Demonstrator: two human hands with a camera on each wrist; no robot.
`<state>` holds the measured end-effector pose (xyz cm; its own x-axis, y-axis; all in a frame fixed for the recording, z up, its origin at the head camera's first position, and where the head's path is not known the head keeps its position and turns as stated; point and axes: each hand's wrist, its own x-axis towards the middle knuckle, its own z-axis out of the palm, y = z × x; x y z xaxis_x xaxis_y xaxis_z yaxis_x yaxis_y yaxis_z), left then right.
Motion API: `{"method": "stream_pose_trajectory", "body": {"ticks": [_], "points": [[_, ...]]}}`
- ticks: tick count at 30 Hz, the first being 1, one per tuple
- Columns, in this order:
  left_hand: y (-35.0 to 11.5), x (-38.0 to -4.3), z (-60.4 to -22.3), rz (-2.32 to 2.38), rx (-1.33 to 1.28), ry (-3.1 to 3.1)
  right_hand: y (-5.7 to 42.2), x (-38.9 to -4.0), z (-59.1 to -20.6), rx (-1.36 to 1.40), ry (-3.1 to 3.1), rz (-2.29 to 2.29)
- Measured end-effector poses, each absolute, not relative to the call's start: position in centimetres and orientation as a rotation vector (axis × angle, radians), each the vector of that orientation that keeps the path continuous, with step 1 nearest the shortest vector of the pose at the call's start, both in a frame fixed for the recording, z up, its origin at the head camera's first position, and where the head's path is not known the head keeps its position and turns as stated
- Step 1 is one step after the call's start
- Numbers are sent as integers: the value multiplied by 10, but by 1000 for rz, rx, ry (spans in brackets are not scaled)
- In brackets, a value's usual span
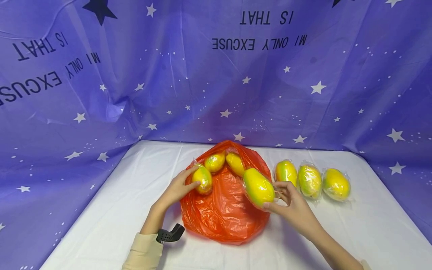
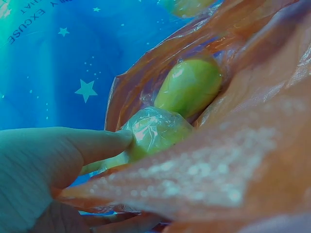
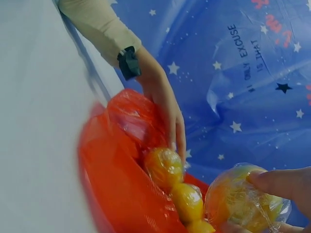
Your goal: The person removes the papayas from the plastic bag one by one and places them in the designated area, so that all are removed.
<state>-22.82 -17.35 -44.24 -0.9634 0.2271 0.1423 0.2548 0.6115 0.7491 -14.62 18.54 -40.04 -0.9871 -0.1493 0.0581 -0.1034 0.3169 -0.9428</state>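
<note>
A red plastic bag (image 1: 229,217) lies spread wide at its mouth on the table, with several plastic-wrapped yellow-green mangoes inside. My left hand (image 1: 179,187) is at the bag's left rim, its thumb and fingers gripping a wrapped mango (image 1: 203,180); in the left wrist view its lower fingers are partly behind the bag film. Two more mangoes, one at the back left (image 1: 215,162) and one further right (image 1: 235,163), rest along the bag's far side. Over the bag's right rim, my right hand (image 1: 291,206) holds a larger-looking wrapped mango (image 1: 259,187) between thumb and fingers.
Right of the bag, three wrapped mangoes, the nearest one (image 1: 286,171), the middle one (image 1: 309,181) and the far right one (image 1: 336,184), stand in a row on the white tablecloth (image 1: 111,225). A purple star-printed curtain (image 1: 189,82) encloses the table's back and sides.
</note>
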Motion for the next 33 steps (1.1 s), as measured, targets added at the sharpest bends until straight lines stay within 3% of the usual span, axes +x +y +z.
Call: {"method": "stream_pose_trajectory", "body": {"ticks": [33], "points": [[-173,-227,-442,-1303,-419,-2789,236,-130,-419,-79,2650,-1811]]}}
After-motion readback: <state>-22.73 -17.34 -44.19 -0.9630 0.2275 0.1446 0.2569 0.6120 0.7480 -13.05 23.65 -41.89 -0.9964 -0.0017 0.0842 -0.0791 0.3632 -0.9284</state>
